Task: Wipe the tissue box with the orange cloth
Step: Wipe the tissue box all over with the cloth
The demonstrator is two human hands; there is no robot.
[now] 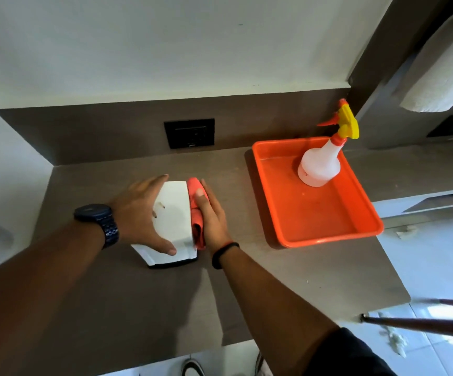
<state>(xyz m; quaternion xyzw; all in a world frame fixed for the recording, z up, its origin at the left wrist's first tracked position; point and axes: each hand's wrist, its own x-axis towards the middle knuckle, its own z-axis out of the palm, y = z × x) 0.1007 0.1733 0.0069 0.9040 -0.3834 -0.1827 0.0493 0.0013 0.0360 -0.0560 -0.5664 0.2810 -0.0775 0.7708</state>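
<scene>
— Tissue box (175, 213) first: what does it look like?

— White, smooth, with a dark strip along its bottom edge at the near end. A couple of small dark marks show on its top, close to the left hand. It lies on the brown tabletop (127, 299), towards the middle, well apart from the orange tray (325, 229) on the right.

— And the left hand (141, 213)?

— Spread wide over the box's left side. Its fingers reach to the far corner, and the thumb presses on the near part of the top. A dark watch (99, 221) sits on that wrist.

— The right hand (210, 218)?

— Flat against the box's right side, fingers together and fairly straight, with the orange cloth (196, 213) pinned between palm and box. The cloth is bunched; one end sticks out past the fingertips, the other hangs near the wrist, where there is a thin black and red band (224, 253).

— So the box is squeezed between them?

— Yes, one hand on each side, the cloth touching only the right face.

— Anything in the tray?

— A white spray bottle (320, 164) with a yellow and orange trigger head, standing upright at the far end.
</scene>
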